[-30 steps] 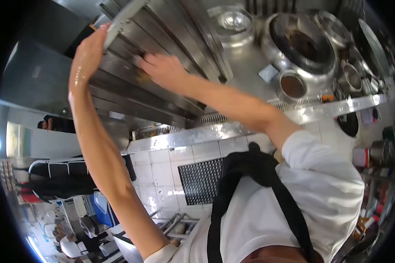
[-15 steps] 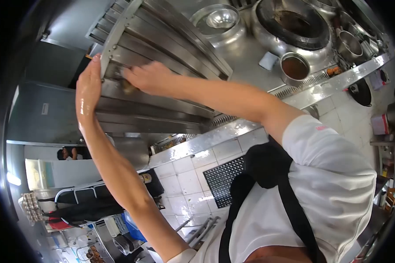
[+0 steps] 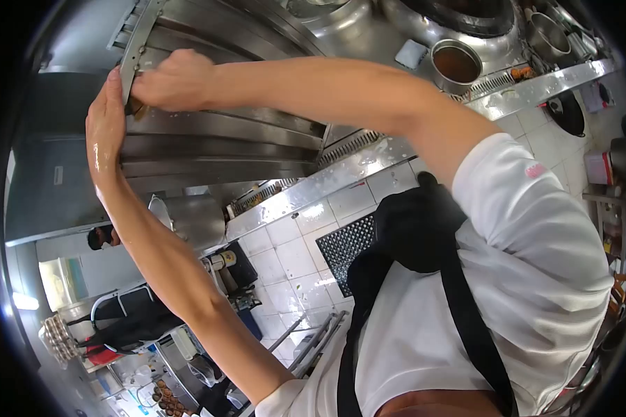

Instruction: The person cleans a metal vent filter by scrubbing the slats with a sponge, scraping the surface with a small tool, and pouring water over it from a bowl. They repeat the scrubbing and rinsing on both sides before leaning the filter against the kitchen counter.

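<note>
A large slatted metal hood filter (image 3: pixel 209 135) stands tilted over the steel counter, its ridged side facing me. My left hand (image 3: pixel 107 121), wet and glistening, grips the filter's left frame edge, with fingers running up along it. My right hand (image 3: pixel 177 80) is closed in a fist against the slats, close beside that same edge. A small brownish scrubbing pad (image 3: pixel 139 109) shows under its fingers; most of it is hidden.
A pot of brown liquid (image 3: pixel 456 66) and a white block (image 3: pixel 411 53) sit on the counter. Behind them is a wok burner (image 3: pixel 466 17). A wet steel ledge (image 3: pixel 368 160) runs along the front. A black mat (image 3: pixel 346 250) lies on the tiled floor. Another person (image 3: pixel 103 238) is far left.
My right hand has moved left across the slats to the filter's frame edge. In view, the filter and my left hand have shifted left and slightly down or up with the camera's turn.
</note>
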The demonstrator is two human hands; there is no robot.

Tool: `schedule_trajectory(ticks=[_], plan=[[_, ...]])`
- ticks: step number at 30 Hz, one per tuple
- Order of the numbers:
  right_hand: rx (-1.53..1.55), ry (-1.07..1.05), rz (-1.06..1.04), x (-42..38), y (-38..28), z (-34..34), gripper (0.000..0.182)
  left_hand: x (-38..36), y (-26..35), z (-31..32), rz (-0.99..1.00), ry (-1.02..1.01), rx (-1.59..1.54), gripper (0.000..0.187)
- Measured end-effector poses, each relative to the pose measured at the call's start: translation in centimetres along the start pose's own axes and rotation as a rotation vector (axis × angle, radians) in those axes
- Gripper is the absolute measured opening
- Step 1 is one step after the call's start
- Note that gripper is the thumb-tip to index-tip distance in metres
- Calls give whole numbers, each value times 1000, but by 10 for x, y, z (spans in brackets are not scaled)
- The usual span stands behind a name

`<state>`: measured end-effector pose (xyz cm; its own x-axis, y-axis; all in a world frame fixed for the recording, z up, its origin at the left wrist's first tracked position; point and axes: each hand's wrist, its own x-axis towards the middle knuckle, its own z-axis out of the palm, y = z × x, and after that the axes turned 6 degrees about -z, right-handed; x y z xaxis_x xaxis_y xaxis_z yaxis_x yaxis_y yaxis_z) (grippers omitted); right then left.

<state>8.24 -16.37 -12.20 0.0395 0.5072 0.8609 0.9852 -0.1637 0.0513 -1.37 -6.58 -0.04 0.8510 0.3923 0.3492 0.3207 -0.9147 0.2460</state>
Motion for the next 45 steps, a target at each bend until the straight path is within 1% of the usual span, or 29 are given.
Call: schedule_trajectory(ticks=[1, 3, 4, 7, 10, 11, 13, 14, 15, 17, 18, 19, 21, 22, 23, 25, 26, 29, 30, 33, 35, 36, 37, 38, 39, 40, 42, 44, 45], plan=[[2, -3, -4, -6, -2, 0, 32, 2, -3, 0, 18, 9, -21, 63], [-45, 83, 113, -35, -14, 16, 30, 0, -3, -2, 53, 19, -3, 65], [19, -21, 136, -58, -13, 24, 30, -7, 6, -2, 0, 28, 18, 66], [-44, -63, 63, -49, -9, 15, 30, -7, 8, -4, -49, 33, 105, 66], [32, -30, 80, -4, -6, -1, 31, -1, -1, 0, 46, 41, 17, 66], [47, -33, 88, -30, -12, 9, 31, -7, -1, 1, 37, 28, 26, 66], [33, 83, 38, -98, -2, 32, 22, -11, 12, -1, -12, 74, 93, 64], [157, -208, 148, -107, 0, 31, 26, -14, 16, -2, -49, 84, 114, 64], [157, -212, 152, -94, 1, 28, 26, -12, 15, -1, -50, 80, 112, 64], [64, 120, -30, -45, 4, 20, 28, -8, 11, 1, 51, 14, -28, 64], [64, 19, 38, -22, -3, -3, 29, -9, 14, 4, 23, 39, -31, 64], [70, 24, 38, -33, 0, 2, 29, -11, 18, 4, 20, 40, -24, 64], [29, 159, 24, -77, -4, 26, 22, -17, 23, -1, 10, 20, 4, 63], [141, 115, 5, -95, 3, 32, 26, -17, 22, -3, -1, 33, 8, 63], [154, 115, -10, -84, 5, 31, 26, -15, 21, -1, -5, 33, 3, 63], [75, 24, -40, -41, 8, 18, 35, -12, 18, 1, 7, -8, 17, 63], [90, 51, -53, -18, 8, 3, 41, -5, 15, -1, 34, 0, -6, 63], [13, -15, 17, -53, -4, 13, 40, -8, 18, 2, -31, -27, -51, 61], [51, 12, -43, -82, 3, 18, 41, -11, 24, 4, -55, -8, -50, 59], [-3, 44, -99, -68, 11, 25, 42, -7, 11, 5, -59, 14, -19, 56], [73, -7, -48, -36, 13, 11, 41, 2, 2, 8, -7, 18, -134, 57], [126, 10, 3, -34, 9, 9, 40, -2, 9, 7, -48, -65, -250, 57], [195, 31, 61, -33, -2, 8, 39, -8, 13, 7, -66, -73, -245, 57], [120, 88, 67, -62, -4, 28, 41, -12, 18, 6, -55, -57, -204, 58], [130, 92, 48, -72, -2, 40, 41, -16, 23, 4, -47, -27, -169, 58], [160, 107, 21, -82, 0, 48, 42, -19, 31, 5, -110, -5, -162, 57], [172, 117, 15, -70, 3, 32, 44, -14, 17, 3, -83, -10, -168, 57], [165, -115, 17, -8, 6, -9, 43, 0, 20, 9, -33, -15, -186, 57], [168, -127, 19, -18, 6, -4, 43, -1, 21, 10, -65, -13, -228, 58]])
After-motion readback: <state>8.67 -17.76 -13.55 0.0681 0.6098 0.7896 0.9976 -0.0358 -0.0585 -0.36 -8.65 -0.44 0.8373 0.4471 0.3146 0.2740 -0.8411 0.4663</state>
